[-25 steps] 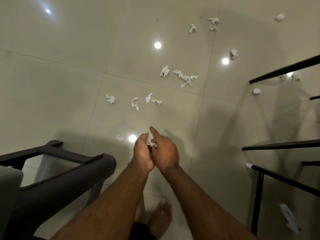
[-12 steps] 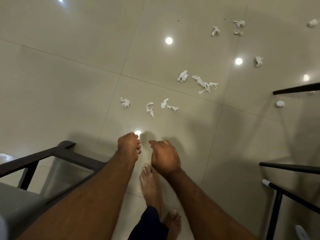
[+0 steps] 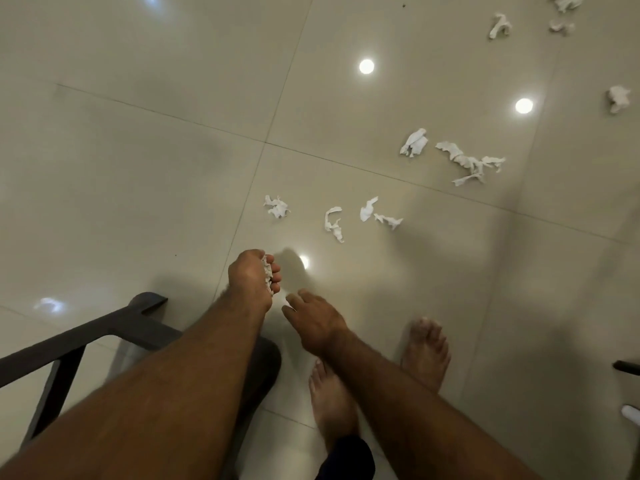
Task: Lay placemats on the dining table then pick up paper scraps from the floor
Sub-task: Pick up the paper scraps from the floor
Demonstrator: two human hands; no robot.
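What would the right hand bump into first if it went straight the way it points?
The right hand would probably meet the left hand, gripping a paper wad, first; depth is unclear.

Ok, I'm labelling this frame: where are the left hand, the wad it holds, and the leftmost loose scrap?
left hand [image 3: 250, 284]: head view, back of the hand.
wad [image 3: 267, 276]: head view, its white crumpled edge.
leftmost scrap [image 3: 277, 207]: head view, its middle.
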